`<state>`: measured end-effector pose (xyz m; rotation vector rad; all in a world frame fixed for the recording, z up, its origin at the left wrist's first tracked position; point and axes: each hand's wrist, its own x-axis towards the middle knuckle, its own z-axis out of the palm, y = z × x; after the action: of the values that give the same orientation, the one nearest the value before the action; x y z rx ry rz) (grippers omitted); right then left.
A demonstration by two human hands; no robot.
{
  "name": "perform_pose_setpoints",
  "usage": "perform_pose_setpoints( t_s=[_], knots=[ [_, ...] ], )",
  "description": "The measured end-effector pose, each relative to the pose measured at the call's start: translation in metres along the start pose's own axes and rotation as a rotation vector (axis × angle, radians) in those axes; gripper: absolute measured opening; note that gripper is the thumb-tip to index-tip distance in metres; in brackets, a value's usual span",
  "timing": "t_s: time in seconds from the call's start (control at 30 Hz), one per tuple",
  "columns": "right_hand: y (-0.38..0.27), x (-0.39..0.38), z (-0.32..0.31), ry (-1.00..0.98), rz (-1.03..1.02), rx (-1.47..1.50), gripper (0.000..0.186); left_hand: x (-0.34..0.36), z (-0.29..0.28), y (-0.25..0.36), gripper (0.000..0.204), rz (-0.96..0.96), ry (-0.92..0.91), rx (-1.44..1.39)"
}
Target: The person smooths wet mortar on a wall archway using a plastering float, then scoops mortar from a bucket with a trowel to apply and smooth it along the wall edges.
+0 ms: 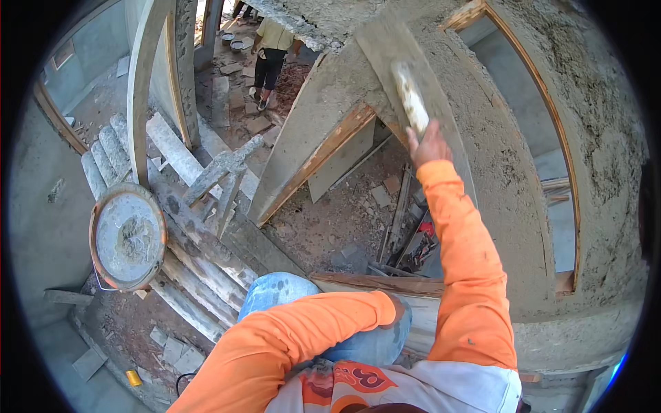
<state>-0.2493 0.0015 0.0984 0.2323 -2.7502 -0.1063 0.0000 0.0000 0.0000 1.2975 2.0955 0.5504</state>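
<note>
My right hand (431,146) is wrapped round the whitish, worn handle of a long plastering float (383,43). Its grey, flat board lies along rough cement plaster beside the peak of a wood-edged opening, reaching up toward a crumbly plaster edge (310,24). Only a little of my left hand (398,311) shows past its orange cuff, low over my jeans at the knee; its fingers are hidden. To the right, the plastered wall (506,165) is coarse and grey, with a wood-framed opening (551,124) in it.
A round bucket (129,236) with grey mortar residue stands at left on mortar-splashed poles (200,268). Splattered boards (224,165) cross beside it. A person (273,45) stands on the rubble-strewn floor farther off. Below the opening lie planks (399,213) and debris. A yellow cup-like object (133,378) sits lower left.
</note>
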Motion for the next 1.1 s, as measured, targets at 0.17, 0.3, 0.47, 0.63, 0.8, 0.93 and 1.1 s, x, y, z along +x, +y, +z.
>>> perform_pose_setpoints(
  t_s=[0.17,0.3,0.47,0.63,0.8,0.93,1.1],
  knots=[
    [0.039,-0.005,-0.039,0.142,-0.132,-0.028,0.045,-0.002,-0.004,-0.006,0.026,-0.008,0.137,-0.064],
    [-0.034,0.050,-0.089,0.303,-0.038,0.047,0.047,0.001,-0.005,-0.013,0.026,-0.029,0.114,-0.069],
    [-0.027,-0.004,0.034,-0.153,-0.049,0.043,0.051,0.003,0.000,-0.002,0.025,-0.030,0.059,-0.016],
    [0.073,-0.196,0.157,-0.445,0.100,0.137,0.059,-0.006,-0.009,-0.021,0.029,-0.022,-0.020,0.012],
    [0.105,-0.308,0.189,-0.535,0.104,0.250,0.058,0.004,-0.046,-0.047,0.040,-0.402,0.343,-0.287],
    [0.043,-0.316,0.156,-0.271,0.205,0.636,0.063,-0.008,-0.040,-0.076,0.057,-0.686,0.700,-0.404],
    [0.012,-0.300,0.148,-0.193,0.529,1.050,0.065,0.010,-0.031,-0.078,0.069,-0.760,0.960,-0.533]
  ],
)
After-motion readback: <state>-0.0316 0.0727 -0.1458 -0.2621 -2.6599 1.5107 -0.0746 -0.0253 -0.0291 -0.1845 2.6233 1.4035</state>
